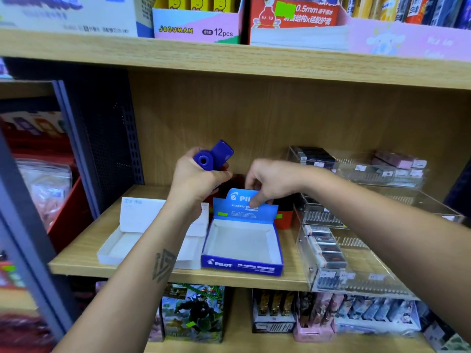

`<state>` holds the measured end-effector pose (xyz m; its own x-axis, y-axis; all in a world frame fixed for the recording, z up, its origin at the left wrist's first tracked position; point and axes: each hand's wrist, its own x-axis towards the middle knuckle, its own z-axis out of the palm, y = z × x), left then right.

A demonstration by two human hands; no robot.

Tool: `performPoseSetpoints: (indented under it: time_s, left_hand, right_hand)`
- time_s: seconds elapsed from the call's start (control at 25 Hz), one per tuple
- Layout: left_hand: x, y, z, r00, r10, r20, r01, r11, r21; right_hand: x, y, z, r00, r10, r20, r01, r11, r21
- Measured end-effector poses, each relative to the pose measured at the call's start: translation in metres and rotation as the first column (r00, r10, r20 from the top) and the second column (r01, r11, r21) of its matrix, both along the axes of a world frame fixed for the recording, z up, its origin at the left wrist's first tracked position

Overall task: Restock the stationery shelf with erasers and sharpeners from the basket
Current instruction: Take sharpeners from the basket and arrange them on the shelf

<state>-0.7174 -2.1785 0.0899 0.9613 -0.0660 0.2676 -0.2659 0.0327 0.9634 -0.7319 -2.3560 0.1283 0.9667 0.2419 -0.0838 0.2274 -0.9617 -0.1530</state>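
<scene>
My left hand grips two blue sharpeners above the wooden shelf. An empty blue Pilot eraser box sits on the shelf in front of me. My right hand pinches the top of that box's raised lid flap. An open white display box lies to the left of the blue one, partly hidden by my left forearm. A red container stands behind the blue box. The basket is out of sight.
A clear acrylic tiered rack with black erasers fills the shelf's right side. A dark perforated metal panel closes the left. The shelf above carries boxed pens. Card boxes stand on the shelf below.
</scene>
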Motion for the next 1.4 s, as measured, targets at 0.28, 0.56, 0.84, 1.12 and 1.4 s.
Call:
performPoseSetpoints:
  time_s: [0.28, 0.56, 0.84, 1.12, 1.4]
  left_hand:
    - [0.004, 0.038, 0.016, 0.993, 0.084, 0.082, -0.076, 0.993, -0.091]
    - [0.006, 0.036, 0.007, 0.998, 0.045, -0.033, -0.051, 0.981, -0.188]
    - [-0.003, -0.005, 0.005, 0.989, -0.093, -0.116, 0.073, 0.983, -0.171]
    - [-0.005, -0.019, 0.014, 0.99, -0.107, -0.086, 0.087, 0.974, -0.207]
    - [0.0, -0.008, 0.015, 0.998, -0.06, -0.037, 0.054, 0.989, -0.139]
  right_hand:
    - [0.03, 0.07, -0.006, 0.995, 0.034, 0.095, -0.044, 0.994, 0.104]
    - [0.017, 0.03, 0.012, 0.996, -0.072, -0.048, 0.086, 0.769, 0.634]
    - [-0.005, -0.01, 0.019, 0.973, 0.04, -0.225, 0.186, 0.435, 0.881]
    - [-0.01, -0.028, 0.021, 0.984, -0.064, -0.166, 0.176, 0.49, 0.854]
    - [-0.005, -0.021, 0.013, 0.993, -0.007, -0.119, 0.091, 0.696, 0.712]
